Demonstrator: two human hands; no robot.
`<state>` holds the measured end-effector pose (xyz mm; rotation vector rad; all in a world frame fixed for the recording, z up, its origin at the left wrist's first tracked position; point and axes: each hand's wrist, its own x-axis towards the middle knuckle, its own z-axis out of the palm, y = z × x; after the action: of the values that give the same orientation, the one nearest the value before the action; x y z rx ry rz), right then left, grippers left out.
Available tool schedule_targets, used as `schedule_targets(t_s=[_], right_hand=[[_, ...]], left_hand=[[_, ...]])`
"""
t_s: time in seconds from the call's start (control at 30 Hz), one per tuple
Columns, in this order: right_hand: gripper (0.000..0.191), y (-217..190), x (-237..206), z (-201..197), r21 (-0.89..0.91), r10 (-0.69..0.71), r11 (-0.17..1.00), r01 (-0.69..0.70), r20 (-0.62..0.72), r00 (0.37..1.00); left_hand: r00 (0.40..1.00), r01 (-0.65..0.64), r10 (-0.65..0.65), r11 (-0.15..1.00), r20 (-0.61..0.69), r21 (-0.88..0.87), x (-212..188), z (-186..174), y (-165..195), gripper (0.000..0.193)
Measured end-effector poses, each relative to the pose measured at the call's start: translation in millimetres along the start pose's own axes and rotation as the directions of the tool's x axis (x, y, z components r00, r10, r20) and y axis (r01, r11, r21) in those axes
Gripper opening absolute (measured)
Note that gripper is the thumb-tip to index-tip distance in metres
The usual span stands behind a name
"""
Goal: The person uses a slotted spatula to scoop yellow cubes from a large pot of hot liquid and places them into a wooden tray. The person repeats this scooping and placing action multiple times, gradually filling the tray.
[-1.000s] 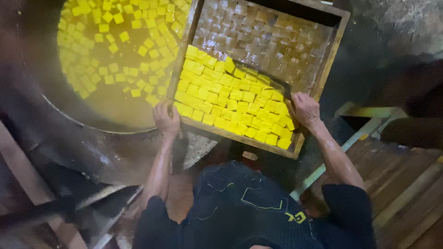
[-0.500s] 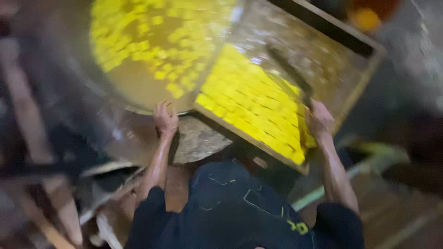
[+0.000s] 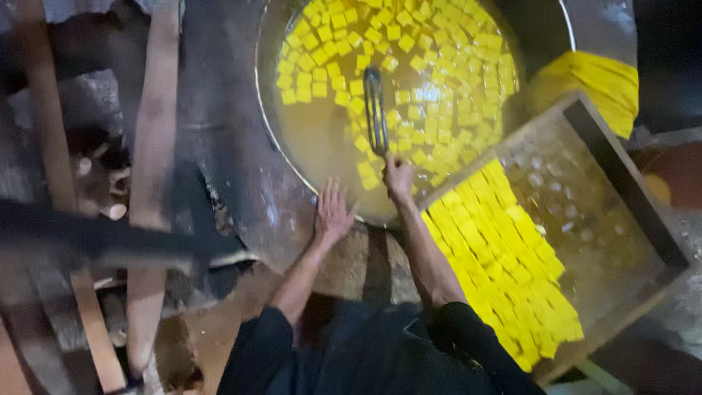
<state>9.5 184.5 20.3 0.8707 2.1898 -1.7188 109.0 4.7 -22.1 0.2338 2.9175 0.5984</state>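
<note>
Dim kitchen, left hand (image 3: 333,212) fingers spread flat on wok rim (image 3: 274,139), right hand (image 3: 398,178) gripping skimmer (image 3: 375,110)

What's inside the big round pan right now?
The pan holds yellowish liquid with many yellow cubes floating in it, and a long metal tool gripped by the right hand. The pan's bottom is hidden by the cloudy liquid.

Wooden planks (image 3: 150,168) lie left; folded yellow cloth (image 3: 592,88) sits upper right.
</note>
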Motion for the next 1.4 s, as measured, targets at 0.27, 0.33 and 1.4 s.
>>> schedule_targets(t_s=[0.27, 0.33, 1.4], right_hand=[[0.058, -21, 137, 60, -0.7, -0.088, 0.712, 0.058, -0.008, 0.996], [0.058, -25, 170, 78, -0.729, -0.131, 0.679, 0.087, -0.003, 0.991], [0.037, 243, -221, -435, -0.432, -0.267, 0.902, 0.026, -0.509, 0.818]], left_hand=[[1.0, -0.014, 0.015, 0.993, 0.008, -0.114, 21, 22, -21, 0.078], [0.996, 0.004, 0.009, 0.987, 0.083, -0.161, 20, 31, -24, 0.075], [0.959, -0.193, 0.173, 0.979, -0.225, -0.071, -56, 56, -1, 0.046]])
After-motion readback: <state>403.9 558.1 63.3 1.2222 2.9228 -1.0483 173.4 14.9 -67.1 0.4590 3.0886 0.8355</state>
